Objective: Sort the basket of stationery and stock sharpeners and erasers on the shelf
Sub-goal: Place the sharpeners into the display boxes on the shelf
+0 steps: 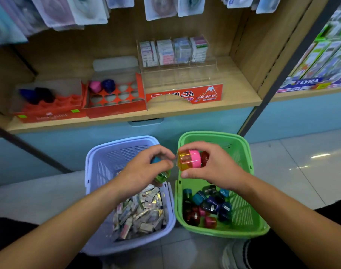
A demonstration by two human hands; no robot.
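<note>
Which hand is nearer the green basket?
Right. The right hand is above the green basket, holding a pink-and-orange sharpener; the left hand, gripping a green sharpener, is over the lilac basket.

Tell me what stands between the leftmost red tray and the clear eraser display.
The head view shows a second red tray there, holding a pink sharpener and a dark blue sharpener.

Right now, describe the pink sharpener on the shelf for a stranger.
Start at the wooden shelf. Its middle red tray sits left of the clear eraser rack. The pink sharpener stands at the tray's back left, beside a dark blue one.
</note>
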